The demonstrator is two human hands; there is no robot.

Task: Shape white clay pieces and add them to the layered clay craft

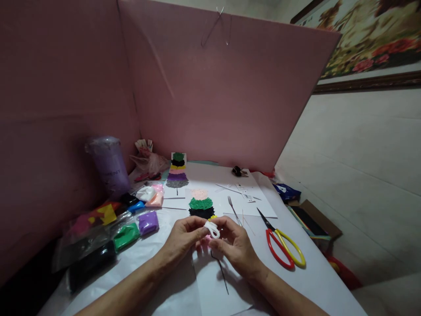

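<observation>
Holding a white strand, doubled into a loop, between both hands. Head view only; clock read from the strand, 12 at the top of the frame.

Grip: left hand at 9 o'clock, its thumb and fingers closed on the strand's upper end; right hand at 4 o'clock, fingertips bent in around the loop's side. Both hands at the strand, neither clearly nearer. Strand's long axis lies roughly 10 to 4.

Banded piece at 11 o'clock, long axis near 12 to 6, lower bands partly hidden by the fingers. Strand sits in front of these bands; contact or gap, cannot tell. Dark line on the paper runs toward 5 o'clock.

Around: fork at 2, scissors at 3, purple packet at 9, well apart.
</observation>
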